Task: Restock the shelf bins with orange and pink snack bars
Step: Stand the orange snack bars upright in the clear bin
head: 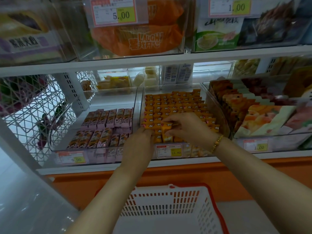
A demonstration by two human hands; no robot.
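Left bin (50,139): pink snack bars (104,127) stand in rows. Left hand (141,142), grip apart, presses straight fingers against the front orange snack bars (175,107) in the middle bin (195,152), apparently keeping a gap. Right hand (187,127), grip clamped on one orange bar (166,132), slots it in. Fingertips are partly hidden; the white basket (168,205) is cut off.

Lighting: dim overall; bright backlight behind middle shelf (152,61). Upper bins (131,31) soft, blurred. Wide-angle bending at edges.
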